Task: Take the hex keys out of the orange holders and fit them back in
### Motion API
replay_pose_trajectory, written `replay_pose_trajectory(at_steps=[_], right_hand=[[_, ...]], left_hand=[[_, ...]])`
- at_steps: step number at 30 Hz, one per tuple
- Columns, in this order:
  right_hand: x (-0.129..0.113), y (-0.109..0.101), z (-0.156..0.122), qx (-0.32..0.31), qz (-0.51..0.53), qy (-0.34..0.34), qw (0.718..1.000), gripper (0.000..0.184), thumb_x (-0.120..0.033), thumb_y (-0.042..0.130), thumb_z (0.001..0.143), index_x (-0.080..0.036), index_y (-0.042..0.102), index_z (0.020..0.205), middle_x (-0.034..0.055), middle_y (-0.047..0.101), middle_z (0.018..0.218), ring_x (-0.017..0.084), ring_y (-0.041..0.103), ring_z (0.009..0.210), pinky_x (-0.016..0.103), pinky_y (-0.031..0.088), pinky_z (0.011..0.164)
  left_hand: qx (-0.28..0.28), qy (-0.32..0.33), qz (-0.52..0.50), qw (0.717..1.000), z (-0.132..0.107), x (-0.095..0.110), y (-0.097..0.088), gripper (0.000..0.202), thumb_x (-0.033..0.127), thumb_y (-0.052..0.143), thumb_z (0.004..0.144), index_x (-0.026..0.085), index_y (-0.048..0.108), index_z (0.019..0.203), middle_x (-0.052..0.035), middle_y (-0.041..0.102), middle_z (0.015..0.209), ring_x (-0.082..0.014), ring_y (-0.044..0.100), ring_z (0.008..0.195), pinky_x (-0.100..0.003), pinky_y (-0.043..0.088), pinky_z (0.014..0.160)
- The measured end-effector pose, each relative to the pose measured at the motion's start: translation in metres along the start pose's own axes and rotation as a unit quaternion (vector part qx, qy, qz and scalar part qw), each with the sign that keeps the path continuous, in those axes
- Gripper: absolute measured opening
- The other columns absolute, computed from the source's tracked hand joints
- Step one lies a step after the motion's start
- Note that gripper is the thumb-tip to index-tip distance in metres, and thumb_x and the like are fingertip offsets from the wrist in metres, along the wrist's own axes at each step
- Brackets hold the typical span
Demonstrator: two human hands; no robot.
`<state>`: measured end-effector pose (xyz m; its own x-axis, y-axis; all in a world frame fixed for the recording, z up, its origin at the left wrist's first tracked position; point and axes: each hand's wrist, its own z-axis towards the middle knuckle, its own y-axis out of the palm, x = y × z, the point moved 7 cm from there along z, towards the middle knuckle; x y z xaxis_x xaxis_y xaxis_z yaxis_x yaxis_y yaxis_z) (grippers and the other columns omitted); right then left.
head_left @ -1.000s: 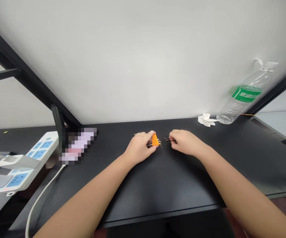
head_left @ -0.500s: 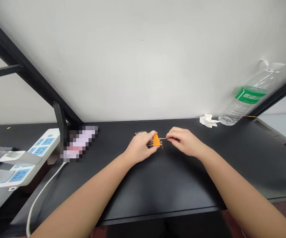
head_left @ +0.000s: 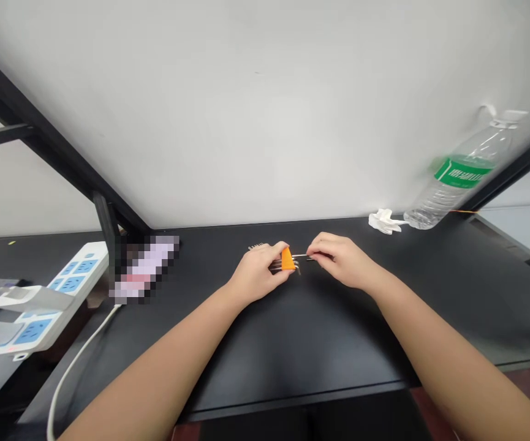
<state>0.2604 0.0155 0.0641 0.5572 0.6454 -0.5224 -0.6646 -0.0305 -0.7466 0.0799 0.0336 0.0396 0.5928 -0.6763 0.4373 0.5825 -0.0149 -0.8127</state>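
Note:
My left hand is closed around an orange hex key holder, gripping it between thumb and fingers just above the black table. Several metal hex keys pass through the holder, and their bent ends stick out on its right side. A single thin hex key runs from the holder to my right hand, whose thumb and fingertips pinch its far end. Behind my left knuckles, a row of small grey tips shows; my hand covers the rest of it.
A large clear bottle with a green label leans by the wall at right, beside a crumpled white tissue. On the left are a white power strip, a white cable, a blurred-out phone-like object and a black frame.
The view has shifted slightly. Both hands keep nearly the same pose, with the hex key still spanning the short gap between the holder and my right fingertips.

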Motion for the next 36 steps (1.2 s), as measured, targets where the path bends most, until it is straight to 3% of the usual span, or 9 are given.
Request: replay_pose_trajectory(at_steps=[8, 13, 16, 19, 21, 25, 28, 33, 36], right_hand=[[0.000, 0.003, -0.002, -0.015, -0.007, -0.017, 1.000, 0.024, -0.012, 0.050, 0.099, -0.021, 0.073, 0.101, 0.0061, 0.066, 0.100, 0.017, 0.064, 0.085, 0.031, 0.052, 0.076], [-0.013, 0.018, -0.002, -0.052, -0.027, -0.021, 0.998, 0.025, -0.013, 0.049, 0.100, -0.022, 0.072, 0.105, 0.0058, 0.065, 0.102, 0.016, 0.063, 0.085, 0.030, 0.052, 0.078], [-0.019, 0.026, 0.000, -0.064, -0.011, -0.007, 0.998, 0.025, -0.012, 0.049, 0.099, -0.022, 0.069, 0.109, 0.0053, 0.064, 0.104, 0.016, 0.063, 0.086, 0.030, 0.051, 0.079], [-0.010, 0.015, 0.002, -0.017, 0.009, 0.020, 1.000, 0.029, -0.010, 0.051, 0.096, -0.022, 0.063, 0.119, 0.0054, 0.064, 0.108, 0.015, 0.062, 0.087, 0.028, 0.050, 0.079], [0.006, 0.002, 0.001, 0.011, -0.035, 0.057, 0.998, 0.021, -0.011, 0.052, 0.095, -0.020, 0.065, 0.109, 0.0054, 0.065, 0.104, 0.015, 0.061, 0.085, 0.029, 0.049, 0.078], [0.044, 0.002, -0.005, -0.102, -0.154, 0.156, 0.970, 0.012, -0.015, 0.059, 0.091, -0.019, 0.070, 0.094, 0.0059, 0.065, 0.100, 0.017, 0.061, 0.083, 0.029, 0.046, 0.074], [0.051, 0.013, -0.010, -0.178, -0.188, 0.190, 0.947, 0.011, -0.015, 0.059, 0.089, -0.019, 0.069, 0.090, 0.0065, 0.065, 0.100, 0.017, 0.060, 0.081, 0.028, 0.043, 0.069], [0.040, 0.025, -0.012, -0.221, -0.226, 0.242, 0.917, 0.009, -0.013, 0.059, 0.081, -0.019, 0.060, 0.074, 0.0057, 0.065, 0.090, 0.017, 0.056, 0.070, 0.029, 0.034, 0.058], [0.027, 0.025, -0.007, -0.185, -0.194, 0.208, 0.941, 0.009, -0.013, 0.060, 0.079, -0.020, 0.057, 0.075, 0.0032, 0.065, 0.087, 0.016, 0.054, 0.069, 0.028, 0.033, 0.058]], left_hand=[[-0.024, 0.027, 0.032, 0.999, 0.000, 0.000, 0.005, 0.031, 0.039, 0.068, 0.090, 0.025, 0.058, 0.115, 0.0017, 0.068, 0.083, -0.0172, 0.060, 0.078, -0.031, 0.047, 0.080], [-0.027, 0.063, 0.068, 0.995, -0.002, 0.009, 0.003, 0.033, 0.038, 0.068, 0.090, 0.023, 0.059, 0.117, -0.0007, 0.069, 0.085, -0.0197, 0.061, 0.083, -0.033, 0.046, 0.080], [-0.029, 0.069, 0.066, 0.995, -0.001, 0.014, 0.004, 0.024, 0.036, 0.067, 0.090, 0.023, 0.061, 0.108, -0.0021, 0.069, 0.088, -0.0205, 0.062, 0.087, -0.033, 0.046, 0.080], [-0.021, 0.056, 0.064, 0.996, 0.000, 0.012, 0.005, 0.027, 0.039, 0.067, 0.090, 0.022, 0.061, 0.110, -0.0026, 0.068, 0.088, -0.0208, 0.063, 0.085, -0.034, 0.047, 0.080], [-0.019, 0.038, 0.072, 0.997, 0.000, 0.009, 0.006, 0.034, 0.040, 0.068, 0.090, 0.022, 0.059, 0.118, -0.0026, 0.069, 0.089, -0.0213, 0.063, 0.084, -0.035, 0.047, 0.081], [-0.024, 0.019, 0.075, 0.997, -0.001, 0.005, 0.008, 0.040, 0.040, 0.069, 0.089, 0.024, 0.057, 0.123, -0.0026, 0.070, 0.094, -0.0222, 0.065, 0.087, -0.036, 0.048, 0.083], [-0.034, 0.004, 0.060, 0.998, -0.001, 0.003, 0.009, 0.037, 0.040, 0.068, 0.089, 0.024, 0.058, 0.120, -0.0013, 0.070, 0.092, -0.0211, 0.064, 0.085, -0.035, 0.048, 0.082], [-0.041, -0.003, 0.053, 0.998, 0.000, 0.002, 0.009, 0.031, 0.039, 0.067, 0.089, 0.024, 0.058, 0.115, 0.0002, 0.069, 0.090, -0.0204, 0.064, 0.084, -0.034, 0.048, 0.083], [-0.037, 0.004, 0.061, 0.997, 0.001, 0.004, 0.009, 0.031, 0.038, 0.067, 0.090, 0.024, 0.057, 0.116, -0.0002, 0.070, 0.091, -0.0205, 0.064, 0.085, -0.034, 0.047, 0.082]])
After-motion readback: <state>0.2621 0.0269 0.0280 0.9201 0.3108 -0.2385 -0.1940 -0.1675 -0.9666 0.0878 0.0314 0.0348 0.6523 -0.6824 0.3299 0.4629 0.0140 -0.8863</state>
